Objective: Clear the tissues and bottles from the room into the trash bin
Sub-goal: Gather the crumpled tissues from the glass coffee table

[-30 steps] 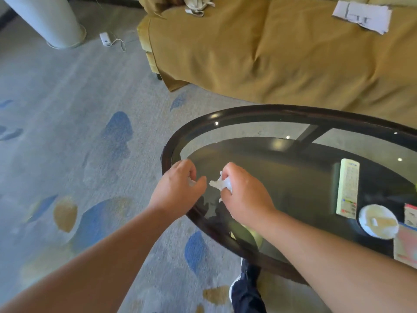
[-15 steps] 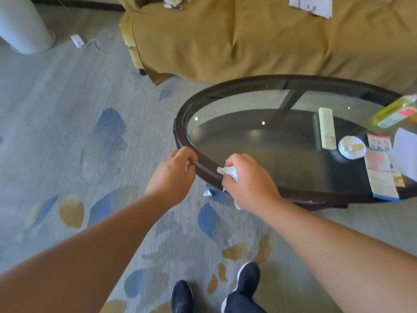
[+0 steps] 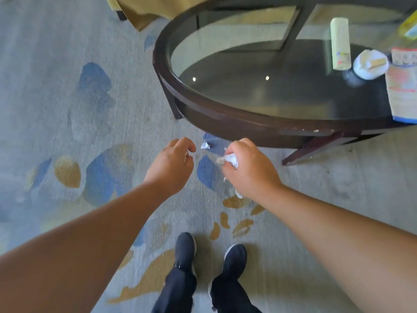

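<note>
Gripping a wad of crumpled white tissue (image 3: 231, 159), the right hand (image 3: 249, 168) was clenched around it over the patterned carpet (image 3: 67, 105), with white ends poking out past the knuckles at the front and again below the palm. The left hand (image 3: 172, 166) hung just beside it, apart from it, fingers curled inward with thumb and forefinger drawn close; a sliver of white showed at that pinch, but whether it was grasping anything could not be told. Between the two hands and a little beyond, a small scrap of tissue (image 3: 205, 145) lay on the carpet, just short of the dark rim of the oval glass table (image 3: 225, 114). Up on the glass at the right sat a pale remote control (image 3: 340, 42), a white round dish (image 3: 370, 65) just beside it, and a printed leaflet (image 3: 402, 91) at the frame's edge. A corner of mustard-yellow sofa cover (image 3: 144, 12) hung down at the top. At the bottom, two black shoes (image 3: 186, 249) stood side by side on the carpet.
</note>
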Demonstrator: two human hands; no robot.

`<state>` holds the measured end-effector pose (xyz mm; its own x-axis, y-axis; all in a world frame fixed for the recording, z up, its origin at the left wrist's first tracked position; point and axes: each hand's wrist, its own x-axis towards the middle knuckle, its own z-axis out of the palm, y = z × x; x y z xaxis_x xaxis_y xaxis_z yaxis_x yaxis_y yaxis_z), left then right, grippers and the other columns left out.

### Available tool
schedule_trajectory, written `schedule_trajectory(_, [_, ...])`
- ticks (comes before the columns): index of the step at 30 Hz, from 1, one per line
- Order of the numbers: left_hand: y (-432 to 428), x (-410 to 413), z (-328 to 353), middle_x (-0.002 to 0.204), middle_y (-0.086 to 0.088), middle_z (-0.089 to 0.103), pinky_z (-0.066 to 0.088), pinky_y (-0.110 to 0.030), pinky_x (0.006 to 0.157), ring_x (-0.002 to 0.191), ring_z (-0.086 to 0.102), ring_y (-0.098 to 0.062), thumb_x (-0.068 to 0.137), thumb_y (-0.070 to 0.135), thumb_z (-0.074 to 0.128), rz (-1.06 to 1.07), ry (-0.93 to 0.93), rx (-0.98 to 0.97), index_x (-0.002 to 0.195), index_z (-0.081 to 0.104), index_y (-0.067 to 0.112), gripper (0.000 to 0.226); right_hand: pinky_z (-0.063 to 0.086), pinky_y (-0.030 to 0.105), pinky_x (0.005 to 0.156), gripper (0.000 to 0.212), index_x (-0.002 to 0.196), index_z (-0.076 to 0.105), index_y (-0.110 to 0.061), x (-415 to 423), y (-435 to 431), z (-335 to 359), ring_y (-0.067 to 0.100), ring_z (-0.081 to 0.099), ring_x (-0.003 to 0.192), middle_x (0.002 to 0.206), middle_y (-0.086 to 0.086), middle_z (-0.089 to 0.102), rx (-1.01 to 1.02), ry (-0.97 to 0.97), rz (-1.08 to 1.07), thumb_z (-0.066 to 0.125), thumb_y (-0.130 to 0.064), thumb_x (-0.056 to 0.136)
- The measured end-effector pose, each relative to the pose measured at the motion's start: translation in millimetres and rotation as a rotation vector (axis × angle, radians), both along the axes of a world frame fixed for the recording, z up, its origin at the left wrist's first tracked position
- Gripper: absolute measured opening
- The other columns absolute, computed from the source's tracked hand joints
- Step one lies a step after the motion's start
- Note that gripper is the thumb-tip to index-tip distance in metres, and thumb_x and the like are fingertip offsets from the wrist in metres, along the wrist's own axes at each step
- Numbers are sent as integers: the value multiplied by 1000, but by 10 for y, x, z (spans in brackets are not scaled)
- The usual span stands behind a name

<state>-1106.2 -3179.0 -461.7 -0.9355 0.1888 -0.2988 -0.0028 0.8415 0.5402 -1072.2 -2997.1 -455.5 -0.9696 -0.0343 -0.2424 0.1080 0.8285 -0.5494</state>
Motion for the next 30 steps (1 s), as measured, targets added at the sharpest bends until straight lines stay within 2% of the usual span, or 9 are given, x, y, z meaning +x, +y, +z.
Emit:
schedule_trajectory(7, [22,106,-703,110,-1,55,40,-29,71,88,52,-19,95,14,46,-30,15,-14,111,53,19,19,31,30,59,13,101,55,-16,148,25,-657,19,50,74,106,-4,49,-3,-4,-47,55,-22,89])
schedule_trajectory(14, [-50,-153,-1881,114,-1,55,41,-28,71,88,55,-20,93,13,47,-85,81,1,111,55,19,19,41,33,64,13,100,56,-16,-53,-176,-1765,24,55,81,108,-2,52,-4,17,-83,56,-22,88])
schedule_trajectory(18, [-84,-378,-2647,114,-2,55,41,-29,69,86,57,-21,93,14,48,-115,127,-11,110,55,20,19,39,32,65,15,101,57,-17,-250,-250,-2501,23,55,84,108,-2,52,2,47,-104,58,-24,88])
schedule_trajectory(23, [-136,-620,-3545,114,-2,54,47,-33,70,84,58,-21,93,15,47,-176,159,-3,111,54,20,19,36,31,62,14,99,57,-17,-455,-251,-3322,19,50,78,104,-5,49,15,70,-124,58,-25,87])
schedule_trajectory(27, [-128,-781,-4048,115,-2,54,53,-40,75,88,60,-24,93,14,48,-156,175,13,112,54,19,21,33,30,62,15,101,57,-18,-566,-249,-3779,20,52,80,105,-5,49,47,65,-116,58,-25,87])
schedule_trajectory(30, [-102,-880,-4331,115,-3,54,52,-38,74,88,59,-24,93,14,48,-146,166,31,112,54,19,20,33,30,64,17,103,57,-19,-652,-243,-4006,21,54,87,109,-4,51,78,70,-114,57,-26,88])
